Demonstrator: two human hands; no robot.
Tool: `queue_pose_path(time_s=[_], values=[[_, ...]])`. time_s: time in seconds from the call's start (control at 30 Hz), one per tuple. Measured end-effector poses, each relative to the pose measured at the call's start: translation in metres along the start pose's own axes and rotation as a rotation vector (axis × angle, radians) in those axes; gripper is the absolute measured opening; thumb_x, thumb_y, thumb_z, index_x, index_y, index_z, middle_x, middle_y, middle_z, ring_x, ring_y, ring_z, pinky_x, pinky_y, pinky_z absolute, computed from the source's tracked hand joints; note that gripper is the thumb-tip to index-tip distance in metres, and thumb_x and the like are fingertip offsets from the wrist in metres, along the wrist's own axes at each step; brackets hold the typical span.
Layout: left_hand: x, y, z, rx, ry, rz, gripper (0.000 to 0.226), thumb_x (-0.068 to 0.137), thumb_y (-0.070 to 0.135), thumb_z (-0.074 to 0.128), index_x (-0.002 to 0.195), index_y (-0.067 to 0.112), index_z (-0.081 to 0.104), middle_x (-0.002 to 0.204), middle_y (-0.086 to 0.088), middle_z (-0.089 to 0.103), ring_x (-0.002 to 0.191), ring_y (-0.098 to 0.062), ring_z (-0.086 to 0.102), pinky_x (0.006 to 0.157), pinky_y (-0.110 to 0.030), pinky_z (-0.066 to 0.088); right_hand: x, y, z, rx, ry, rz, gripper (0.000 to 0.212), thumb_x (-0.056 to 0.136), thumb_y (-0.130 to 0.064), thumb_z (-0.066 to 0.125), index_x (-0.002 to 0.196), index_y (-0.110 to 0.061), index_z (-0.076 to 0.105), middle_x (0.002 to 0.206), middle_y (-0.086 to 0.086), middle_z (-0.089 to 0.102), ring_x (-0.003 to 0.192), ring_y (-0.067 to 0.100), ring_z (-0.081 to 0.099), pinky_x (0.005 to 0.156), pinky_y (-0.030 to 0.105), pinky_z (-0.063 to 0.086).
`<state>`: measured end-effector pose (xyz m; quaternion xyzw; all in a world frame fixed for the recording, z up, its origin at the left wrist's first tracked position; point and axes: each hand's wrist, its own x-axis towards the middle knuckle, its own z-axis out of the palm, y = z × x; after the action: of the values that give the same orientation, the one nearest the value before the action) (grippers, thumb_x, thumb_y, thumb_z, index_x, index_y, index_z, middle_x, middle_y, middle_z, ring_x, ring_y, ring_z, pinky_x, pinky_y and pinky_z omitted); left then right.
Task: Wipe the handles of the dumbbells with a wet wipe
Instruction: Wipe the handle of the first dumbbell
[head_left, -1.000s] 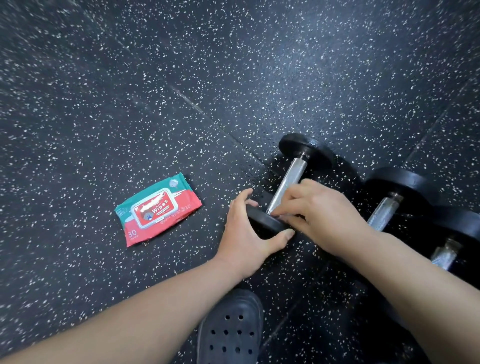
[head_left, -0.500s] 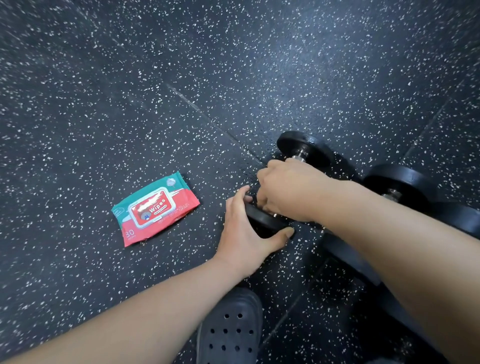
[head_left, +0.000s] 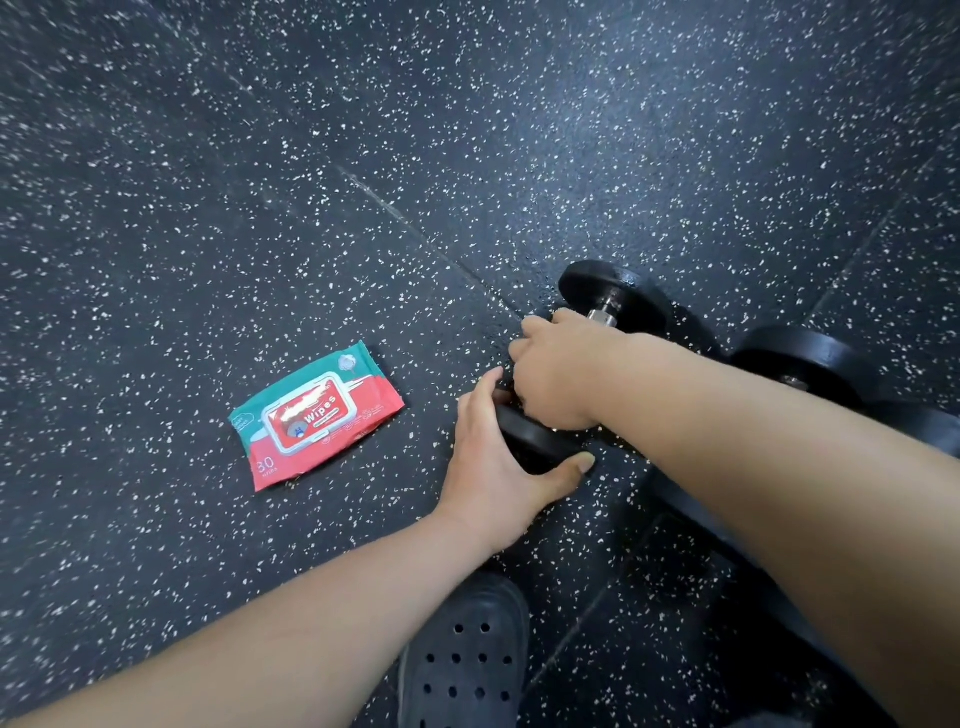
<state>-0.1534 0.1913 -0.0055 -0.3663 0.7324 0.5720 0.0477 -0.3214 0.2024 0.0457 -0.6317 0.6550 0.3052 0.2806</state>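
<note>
dumbbell (head_left: 623, 299) lies flat (axis runs near-left to far-right)

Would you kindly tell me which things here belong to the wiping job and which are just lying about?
Job:
near dumbbell
wipes pack
other dumbbells

Lying about:
black shoe
speckled floor

Floor (head_left: 467, 130): dark rubber matting, white-speckled, seams running diagonally. Lying on it: red-and-green wipes pack (head_left: 317, 415), flat, label up, left of centre; dumbbell (head_left: 618, 296) right of the pack; second dumbbell (head_left: 800, 358) further right; black perforated clog (head_left: 467, 660) at bottom edge
</note>
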Motion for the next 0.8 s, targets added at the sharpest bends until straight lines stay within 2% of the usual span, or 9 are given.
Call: queue_pose_path(time_s=[0.07,0.23,0.3,0.4,0.5,0.57,0.63,0.73,0.8], values=[[0.0,-0.001,0.001,0.0,0.0,0.003,0.126,0.057,0.071,0.085,0.16,0.039,0.02,0.145,0.019,0.035,0.14,0.0,0.038,0.12,-0.036,0.038,-0.001,0.004,0.009,0.043,0.038,-0.012,0.034,0.107,-0.038,0.039,0.115,-0.027,0.07,0.124,-0.006,0.062,0.12,0.022,0.047,0.096,0.04,0.039],[0.001,-0.005,0.002,0.012,-0.002,0.02,0.127,0.058,0.072,0.084,0.161,0.034,0.018,0.14,0.017,0.039,0.137,-0.004,0.041,0.119,-0.031,0.036,-0.019,0.003,0.044,0.102,0.384,-0.022,0.038,0.104,-0.042,0.038,0.097,-0.034,0.075,0.101,-0.015,0.071,0.114,0.017,0.059,0.109,0.041,0.04],[0.002,-0.005,0.002,0.006,-0.002,0.018,0.128,0.058,0.073,0.085,0.161,0.033,0.018,0.139,0.017,0.039,0.137,-0.004,0.041,0.119,-0.032,0.036,-0.028,-0.001,0.061,0.202,0.593,0.025,0.028,0.1,-0.042,0.052,0.092,-0.037,0.079,0.099,-0.019,0.071,0.117,0.015,0.06,0.109,0.038,0.04],[0.001,-0.005,0.002,-0.001,0.001,0.028,0.128,0.059,0.074,0.084,0.161,0.031,0.019,0.138,0.016,0.04,0.137,-0.005,0.042,0.119,-0.032,0.037,-0.044,-0.012,0.082,0.492,0.876,0.155,0.005,0.087,-0.041,0.08,0.089,-0.037,0.084,0.101,-0.015,0.066,0.113,0.021,0.059,0.094,0.038,0.045],[0.0,-0.005,0.002,-0.017,0.001,0.028,0.126,0.06,0.073,0.083,0.161,0.031,0.02,0.139,0.016,0.039,0.139,-0.004,0.039,0.12,-0.032,0.035,-0.052,-0.023,0.093,0.723,0.891,0.315,0.01,0.084,-0.041,0.085,0.093,-0.037,0.084,0.096,-0.016,0.061,0.098,0.019,0.054,0.08,0.039,0.045],[0.001,-0.005,0.001,-0.013,0.005,0.026,0.124,0.061,0.071,0.081,0.161,0.031,0.02,0.14,0.016,0.038,0.139,-0.002,0.036,0.122,-0.033,0.033,-0.056,-0.032,0.096,0.917,0.886,0.373,0.011,0.083,-0.033,0.087,0.094,-0.034,0.084,0.091,-0.019,0.064,0.09,0.013,0.057,0.079,0.038,0.05],[0.001,-0.005,0.0,-0.007,0.003,0.024,0.123,0.061,0.072,0.08,0.161,0.031,0.02,0.139,0.016,0.038,0.139,-0.003,0.037,0.122,-0.035,0.033,-0.06,-0.038,0.095,1.182,0.851,0.445,0.014,0.083,-0.024,0.089,0.092,-0.034,0.084,0.087,-0.019,0.07,0.083,0.007,0.064,0.079,0.029,0.054],[0.002,-0.006,-0.002,-0.003,-0.007,0.014,0.122,0.061,0.073,0.08,0.16,0.033,0.021,0.139,0.016,0.039,0.137,-0.004,0.04,0.121,-0.037,0.035,-0.065,-0.045,0.094,1.467,0.739,0.598,0.014,0.084,-0.023,0.088,0.087,-0.036,0.082,0.082,-0.024,0.075,0.082,-0.003,0.071,0.079,0.017,0.055],[0.003,-0.006,-0.003,-0.002,-0.008,0.013,0.122,0.06,0.073,0.08,0.16,0.033,0.021,0.139,0.015,0.04,0.137,-0.004,0.041,0.121,-0.037,0.035,-0.065,-0.049,0.094,1.619,0.69,0.649,0.013,0.084,-0.022,0.087,0.085,-0.033,0.082,0.082,-0.022,0.077,0.082,-0.005,0.072,0.081,0.019,0.055]])
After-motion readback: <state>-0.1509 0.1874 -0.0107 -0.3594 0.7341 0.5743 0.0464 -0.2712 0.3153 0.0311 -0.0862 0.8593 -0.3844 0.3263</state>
